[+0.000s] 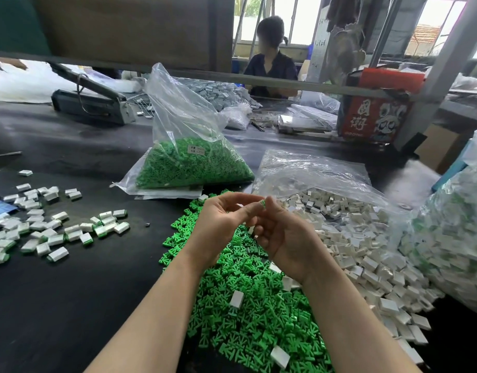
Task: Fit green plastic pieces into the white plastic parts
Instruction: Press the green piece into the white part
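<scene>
The dark tabletop [70,305] carries everything: on the right a broad heap of white plastic parts [366,251] spilling from a clear bag, in the near middle a loose pile of green plastic pieces [245,305], far behind it a bag of more green pieces [189,162], and to the left a scatter of finished assemblies [57,232] (white shells with a green end showing). Above the green pile both hands meet, raised off the tabletop. The right hand [286,238] pinches one green piece [262,203] at the tips of its fingers [269,208], the piece standing at the top of the grip and facing left. The left hand [218,224] is curled with its fingers [240,208] closed round something pale, probably a white part, though it is mostly hidden and I cannot tell its long axis. The green piece lies just right of the left fingers, so the coming move likely pushes it leftward into the part's opening, which must face right.
</scene>
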`<state>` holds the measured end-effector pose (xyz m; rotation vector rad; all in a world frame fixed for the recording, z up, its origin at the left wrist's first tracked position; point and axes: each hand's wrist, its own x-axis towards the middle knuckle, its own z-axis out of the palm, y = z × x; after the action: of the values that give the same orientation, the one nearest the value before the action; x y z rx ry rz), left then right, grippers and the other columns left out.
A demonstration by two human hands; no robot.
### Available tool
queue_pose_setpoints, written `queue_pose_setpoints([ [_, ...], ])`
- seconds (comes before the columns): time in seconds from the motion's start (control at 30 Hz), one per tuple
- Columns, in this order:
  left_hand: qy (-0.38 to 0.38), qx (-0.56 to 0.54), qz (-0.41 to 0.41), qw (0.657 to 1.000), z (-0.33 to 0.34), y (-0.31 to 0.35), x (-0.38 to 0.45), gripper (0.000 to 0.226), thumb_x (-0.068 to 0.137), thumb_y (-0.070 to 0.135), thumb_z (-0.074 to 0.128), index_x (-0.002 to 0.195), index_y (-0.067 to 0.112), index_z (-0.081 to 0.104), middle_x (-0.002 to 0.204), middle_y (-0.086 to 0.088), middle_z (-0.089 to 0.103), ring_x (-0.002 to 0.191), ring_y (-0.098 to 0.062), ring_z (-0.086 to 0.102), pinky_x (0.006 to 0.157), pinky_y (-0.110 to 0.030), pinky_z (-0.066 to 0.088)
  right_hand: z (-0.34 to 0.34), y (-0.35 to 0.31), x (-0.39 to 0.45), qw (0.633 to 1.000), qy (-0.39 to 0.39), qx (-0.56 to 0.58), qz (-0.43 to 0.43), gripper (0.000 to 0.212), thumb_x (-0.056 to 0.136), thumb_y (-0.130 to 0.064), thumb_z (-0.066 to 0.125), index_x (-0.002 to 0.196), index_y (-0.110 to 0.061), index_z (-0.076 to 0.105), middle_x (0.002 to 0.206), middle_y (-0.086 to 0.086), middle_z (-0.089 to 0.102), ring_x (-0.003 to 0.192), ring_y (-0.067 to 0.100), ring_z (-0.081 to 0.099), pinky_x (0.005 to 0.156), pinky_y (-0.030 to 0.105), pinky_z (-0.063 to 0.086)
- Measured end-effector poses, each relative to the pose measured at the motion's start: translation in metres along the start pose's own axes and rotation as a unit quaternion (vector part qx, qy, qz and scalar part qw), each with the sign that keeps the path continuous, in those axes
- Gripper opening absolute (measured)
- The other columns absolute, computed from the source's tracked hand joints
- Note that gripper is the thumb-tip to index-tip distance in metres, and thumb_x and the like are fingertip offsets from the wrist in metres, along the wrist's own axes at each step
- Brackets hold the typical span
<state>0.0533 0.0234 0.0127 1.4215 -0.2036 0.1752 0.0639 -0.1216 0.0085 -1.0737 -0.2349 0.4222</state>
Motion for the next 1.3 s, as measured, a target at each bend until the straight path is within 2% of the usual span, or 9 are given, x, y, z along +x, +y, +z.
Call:
queue_pose_setpoints([
  [0.17, 0.012, 0.041, 0.002, 0.999, 0.003, 0.002, 0.000, 0.012, 0.089, 0.006, 0.068, 0.089, 0.015, 0.076, 0.067, -0.004, 0.068, 0.064, -0.010, 0.062, 0.067, -0.020, 0.053, -0.003, 0.001, 0.001, 1.000, -0.005, -0.002, -0.002, 0.025, 0.084, -0.037, 0.065, 0.088, -0.015, 0.075, 0.078, 0.003, 0.065, 0.066, 0.010, 0.054, 0.056, 0.019, 0.041],
  [0.3, 0.038, 0.044, -0.010, 0.998, 0.008, 0.004, -0.001, 0.011, 0.089, 0.000, 0.064, 0.089, 0.007, 0.071, 0.064, -0.003, 0.067, 0.057, -0.008, 0.061, 0.059, -0.018, 0.052, -0.004, 0.003, 0.001, 1.000, -0.005, 0.001, 0.000, 0.031, 0.086, -0.034, 0.065, 0.102, -0.009, 0.074, 0.078, 0.003, 0.065, 0.067, 0.010, 0.054, 0.055, 0.017, 0.043],
  [0.4, 0.051, 0.037, -0.016, 0.998, 0.014, 0.006, -0.001, 0.008, 0.077, 0.010, 0.065, 0.083, 0.009, 0.071, 0.062, -0.001, 0.067, 0.053, -0.007, 0.060, 0.056, -0.020, 0.053, -0.005, 0.004, 0.001, 1.000, -0.001, 0.003, 0.001, 0.046, 0.084, -0.031, 0.067, 0.119, -0.002, 0.067, 0.078, 0.005, 0.063, 0.066, 0.010, 0.053, 0.054, 0.016, 0.042],
  [0.5, 0.058, 0.019, -0.015, 0.998, 0.020, 0.006, -0.001, 0.018, 0.068, 0.015, 0.060, 0.079, 0.008, 0.072, 0.064, -0.005, 0.069, 0.048, -0.007, 0.057, 0.051, -0.021, 0.051, -0.006, 0.005, 0.002, 1.000, -0.004, 0.001, -0.006, 0.031, 0.080, -0.028, 0.070, 0.104, -0.009, 0.075, 0.077, 0.005, 0.063, 0.066, 0.011, 0.052, 0.054, 0.017, 0.043],
  [0.63, 0.065, -0.013, -0.014, 0.998, 0.027, 0.006, -0.002, 0.013, 0.067, 0.013, 0.062, 0.064, 0.016, 0.074, 0.080, -0.020, 0.074, 0.041, -0.006, 0.052, 0.042, -0.021, 0.044, -0.006, 0.007, 0.000, 1.000, -0.009, -0.018, -0.012, 0.026, 0.084, -0.030, 0.066, 0.096, -0.008, 0.074, 0.075, 0.004, 0.065, 0.065, 0.012, 0.054, 0.055, 0.019, 0.042],
  [0.8, 0.069, -0.032, -0.022, 0.997, 0.031, 0.003, -0.003, 0.014, 0.068, 0.014, 0.060, 0.062, 0.015, 0.073, 0.065, -0.004, 0.072, 0.037, -0.005, 0.048, 0.037, -0.019, 0.038, -0.003, 0.011, 0.000, 1.000, -0.014, -0.022, 0.000, 0.031, 0.085, -0.033, 0.062, 0.098, -0.005, 0.068, 0.073, 0.004, 0.063, 0.063, 0.012, 0.053, 0.053, 0.020, 0.040],
  [0.97, 0.074, -0.034, -0.030, 0.996, 0.033, 0.000, -0.004, 0.013, 0.070, 0.015, 0.059, 0.068, 0.014, 0.071, 0.082, -0.006, 0.076, 0.043, -0.004, 0.051, 0.040, -0.020, 0.042, -0.007, 0.012, 0.001, 1.000, -0.021, 0.013, -0.006, 0.027, 0.088, -0.028, 0.064, 0.101, -0.004, 0.067, 0.077, 0.004, 0.060, 0.066, 0.010, 0.053, 0.055, 0.018, 0.044],
  [1.13, 0.067, -0.036, -0.029, 0.997, 0.033, 0.000, -0.005, 0.016, 0.078, 0.008, 0.058, 0.075, 0.006, 0.073, 0.057, 0.001, 0.067, 0.039, -0.003, 0.048, 0.039, -0.019, 0.039, -0.008, 0.013, 0.002, 1.000, -0.023, -0.014, -0.006, 0.031, 0.087, -0.034, 0.065, 0.100, -0.007, 0.073, 0.075, 0.002, 0.063, 0.064, 0.009, 0.054, 0.057, 0.018, 0.044],
  [1.3, 0.084, -0.028, -0.025, 0.996, 0.034, -0.003, -0.007, 0.025, 0.089, -0.004, 0.051, 0.078, 0.003, 0.074, 0.046, 0.006, 0.058, 0.032, -0.005, 0.042, 0.035, -0.018, 0.035, -0.010, 0.012, 0.001, 0.999, -0.031, -0.037, 0.023, 0.050, 0.086, -0.045, 0.062, 0.112, -0.002, 0.061, 0.073, 0.005, 0.061, 0.062, 0.011, 0.053, 0.053, 0.021, 0.042],
])
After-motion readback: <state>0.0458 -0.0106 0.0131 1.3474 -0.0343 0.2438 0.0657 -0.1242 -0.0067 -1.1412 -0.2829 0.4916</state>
